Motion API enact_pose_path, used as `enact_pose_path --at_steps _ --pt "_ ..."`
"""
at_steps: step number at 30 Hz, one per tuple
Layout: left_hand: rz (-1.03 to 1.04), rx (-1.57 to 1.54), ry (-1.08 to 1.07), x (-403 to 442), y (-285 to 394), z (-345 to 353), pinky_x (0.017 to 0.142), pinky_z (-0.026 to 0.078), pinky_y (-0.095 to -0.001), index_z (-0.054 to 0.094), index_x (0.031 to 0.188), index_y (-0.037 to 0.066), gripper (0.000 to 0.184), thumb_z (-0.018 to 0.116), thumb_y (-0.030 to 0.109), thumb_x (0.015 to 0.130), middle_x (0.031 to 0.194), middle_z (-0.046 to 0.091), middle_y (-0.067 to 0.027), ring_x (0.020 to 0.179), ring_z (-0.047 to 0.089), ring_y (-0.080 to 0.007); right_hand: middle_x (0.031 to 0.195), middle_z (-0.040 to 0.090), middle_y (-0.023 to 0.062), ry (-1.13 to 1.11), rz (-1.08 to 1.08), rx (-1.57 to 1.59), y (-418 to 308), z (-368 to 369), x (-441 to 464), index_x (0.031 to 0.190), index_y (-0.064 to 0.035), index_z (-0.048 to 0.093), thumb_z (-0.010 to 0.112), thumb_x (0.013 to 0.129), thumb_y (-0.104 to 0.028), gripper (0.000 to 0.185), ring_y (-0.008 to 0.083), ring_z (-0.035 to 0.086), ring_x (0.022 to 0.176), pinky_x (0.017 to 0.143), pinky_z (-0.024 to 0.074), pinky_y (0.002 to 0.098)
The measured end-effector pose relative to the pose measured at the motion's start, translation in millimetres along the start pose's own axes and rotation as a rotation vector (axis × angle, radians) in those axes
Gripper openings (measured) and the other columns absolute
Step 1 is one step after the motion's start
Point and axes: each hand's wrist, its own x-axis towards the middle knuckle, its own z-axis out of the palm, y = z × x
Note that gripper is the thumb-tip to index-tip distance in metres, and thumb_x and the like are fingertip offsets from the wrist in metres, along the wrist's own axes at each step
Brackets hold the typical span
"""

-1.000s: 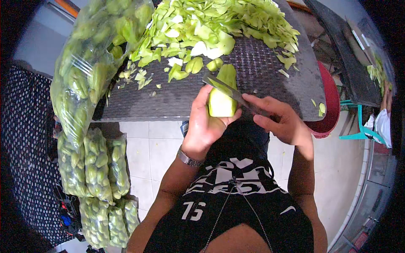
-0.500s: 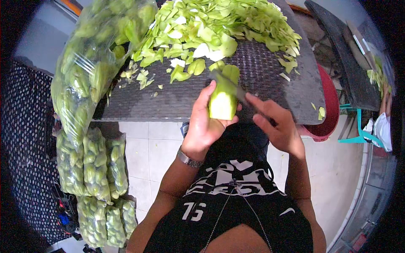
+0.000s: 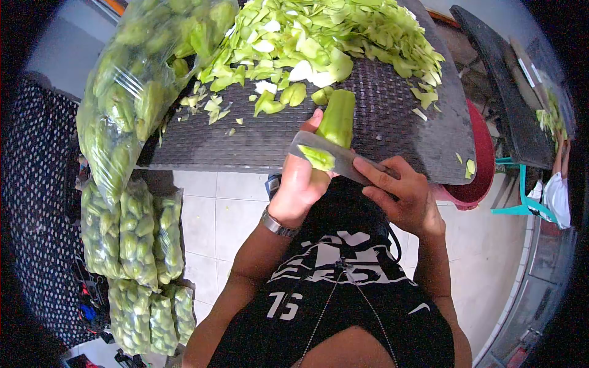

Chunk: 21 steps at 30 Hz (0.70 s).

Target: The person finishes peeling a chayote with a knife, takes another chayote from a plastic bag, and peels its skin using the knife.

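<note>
Gripped green vegetable [image 3: 337, 116] in left hand [image 3: 300, 184], closed around its lower part; held knife [image 3: 340, 158] in right hand [image 3: 402, 195], curled shut on its near end, index finger against blade. Since the earlier frame, moved blade down from the vegetable's upper part; now carried slice [image 3: 317, 157] on it. Showed vegetable just above frame centre, tilted slightly right, smooth, long-faceted, lower end hidden.

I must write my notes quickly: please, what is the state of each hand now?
Left hand: closed, holding the green vegetable.
Right hand: closed, holding the knife.
</note>
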Motion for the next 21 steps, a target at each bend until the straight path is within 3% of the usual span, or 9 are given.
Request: enact_pose_path --at_steps 3,9,12,15,18,21 --pt "0.022 0.017 0.007 1.8 -0.8 0.0 0.082 0.056 -0.0409 0.062 0.126 0.008 0.049 0.055 0.05 0.101 0.104 0.071 -0.0108 0.092 0.069 -0.0243 0.104 0.064 0.0182 0.0 -0.002 -0.005 0.5 -1.1 2.1 0.142 -0.0365 0.058 0.073 0.091 -0.032 0.054 0.0394 0.07 0.085 0.068 0.0599 0.0473" --pt "-0.051 0.048 -0.079 -1.0 3.4 -4.6 0.056 0.055 -0.0369 0.063 0.126 0.01 0.048 0.05 0.05 0.103 0.104 0.071 -0.0102 0.079 0.071 -0.0244 0.1 0.065 0.0176 0.026 -0.054 -0.027 7.3 -2.8 10.2 0.139 -0.0357 0.06 0.073 0.091 -0.028 0.051 0.0382 0.069 0.084 0.065 0.0593 0.0468" --pt "-0.066 0.083 0.024 -2.1 2.7 0.8 0.048 0.053 -0.0348 0.061 0.129 0.01 0.048 0.049 0.049 0.103 0.104 0.071 -0.011 0.073 0.07 -0.0246 0.093 0.065 0.0153 0.06 -0.144 0.012 14.4 -3.6 16.7 0.141 -0.031 0.06 0.074 0.091 -0.025 0.053 0.0359 0.068 0.081 0.068 0.0584 0.0452" --pt "0.043 0.121 0.089 -11.4 -5.4 3.5 0.05 0.053 -0.0345 0.061 0.123 0.009 0.044 0.049 0.047 0.104 0.095 0.07 -0.0073 0.072 0.07 -0.0231 0.098 0.069 0.0158 0.055 -0.138 0.047 21.7 -8.6 23.6 0.141 -0.0241 0.061 0.073 0.091 -0.02 0.052 0.0331 0.065 0.077 0.076 0.0563 0.0405" --pt "-0.057 0.216 -0.057 -13.5 -4.2 2.5 0.052 0.054 -0.0343 0.06 0.127 0.009 0.047 0.049 0.049 0.104 0.094 0.07 -0.0075 0.073 0.07 -0.0229 0.112 0.072 0.0161 0.096 0.169 0.068 53.4 -21.7 28.2 0.141 -0.0189 0.062 0.068 0.097 -0.018 0.045 0.0245 0.067 0.084 0.085 0.0528 0.0356" --pt "-0.067 0.227 0.043 -13.2 -0.7 15.0 0.053 0.054 -0.0337 0.059 0.128 0.011 0.048 0.049 0.052 0.104 0.093 0.07 -0.0069 0.073 0.07 -0.0221 0.118 0.072 0.0159 -0.004 0.407 0.287 55.1 -34.8 35.6 0.141 -0.0158 0.062 0.063 0.101 -0.019 0.04 0.0169 0.065 0.097 0.091 0.0515 0.0345"
